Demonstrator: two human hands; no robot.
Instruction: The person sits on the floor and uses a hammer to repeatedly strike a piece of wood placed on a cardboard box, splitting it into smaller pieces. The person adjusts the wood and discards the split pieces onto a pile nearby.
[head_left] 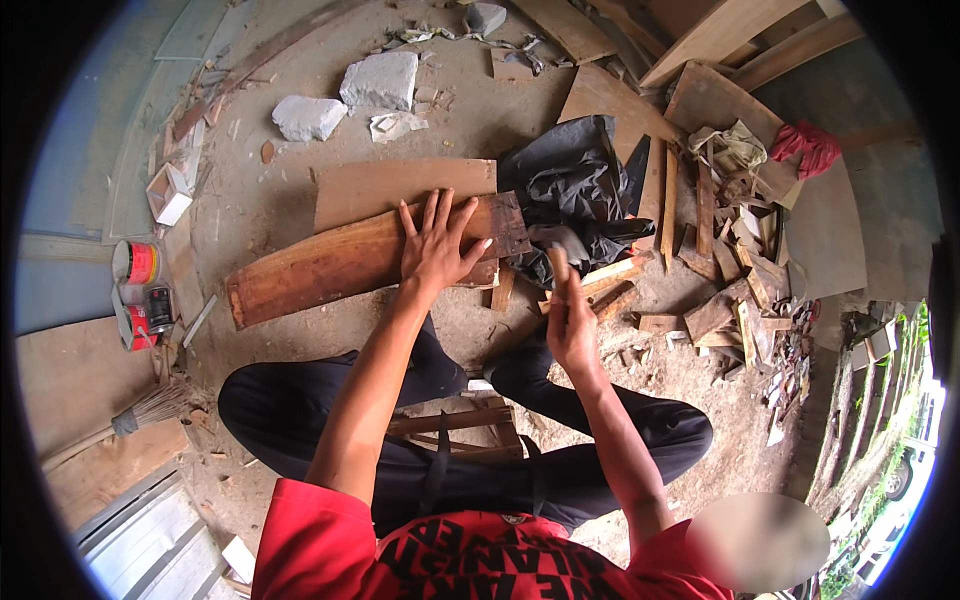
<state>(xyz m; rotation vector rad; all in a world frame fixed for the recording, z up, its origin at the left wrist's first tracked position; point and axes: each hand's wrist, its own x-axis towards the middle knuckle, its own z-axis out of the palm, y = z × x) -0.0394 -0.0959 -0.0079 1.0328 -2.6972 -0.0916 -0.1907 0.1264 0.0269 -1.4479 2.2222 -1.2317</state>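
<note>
A reddish-brown wooden plank (320, 268) lies slantwise in front of me, with a darker, rough right end. My left hand (436, 245) rests flat on it, fingers spread, toward that right end. In my right hand (572, 335) is a tool with a wooden handle (558, 263). Its grey metal head (563, 238) is just past the plank's dark end; its exact kind is unclear. A thin brown board (400, 180) lies beyond the plank and partly under it. Black plastic sheeting (565, 170) is bunched up beyond the tool.
Wood offcuts (725, 300) are piled at the right, near a red cloth (806, 150). White blocks (380, 80) lie at the far side. Paint cans (136, 262), a small white box (169, 194) and a broom (150, 408) line the left. A low wooden seat (455, 420) is between my legs.
</note>
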